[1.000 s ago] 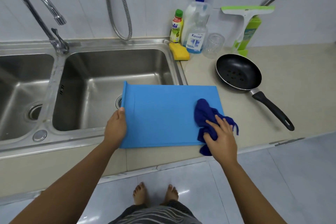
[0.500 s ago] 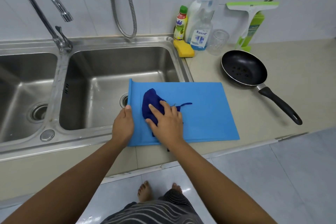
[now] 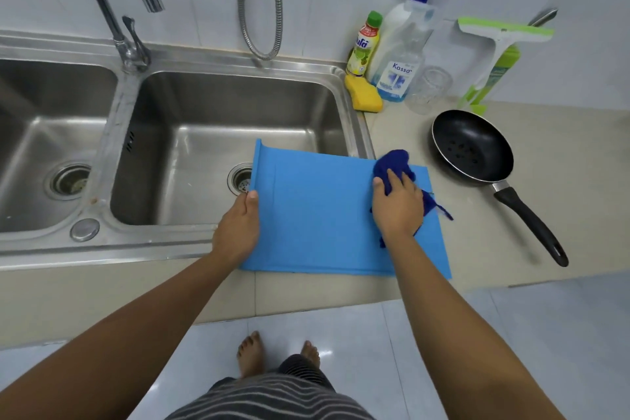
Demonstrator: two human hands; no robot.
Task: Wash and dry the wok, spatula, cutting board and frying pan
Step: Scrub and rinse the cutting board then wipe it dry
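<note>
A light blue cutting board (image 3: 317, 215) lies flat, half over the right sink basin and half on the beige counter. My left hand (image 3: 237, 230) grips its left edge. My right hand (image 3: 397, 204) presses a dark blue cloth (image 3: 392, 164) onto the board's far right corner. A black frying pan (image 3: 472, 147) sits on the counter to the right of the board, its black handle (image 3: 531, 225) pointing toward the front right. No wok or spatula is in view.
A double steel sink (image 3: 211, 133) with a tall faucet (image 3: 122, 41) and a hanging spray hose (image 3: 262, 10) fills the left. Behind the board stand a yellow sponge (image 3: 364, 97), a green-capped bottle (image 3: 364, 44), a pump bottle (image 3: 402, 54), a glass (image 3: 428, 90) and a green squeegee (image 3: 494, 54).
My right hand swept the cloth from the board's right side to its left part, then back to the far right corner. My left hand kept its hold on the left edge.
</note>
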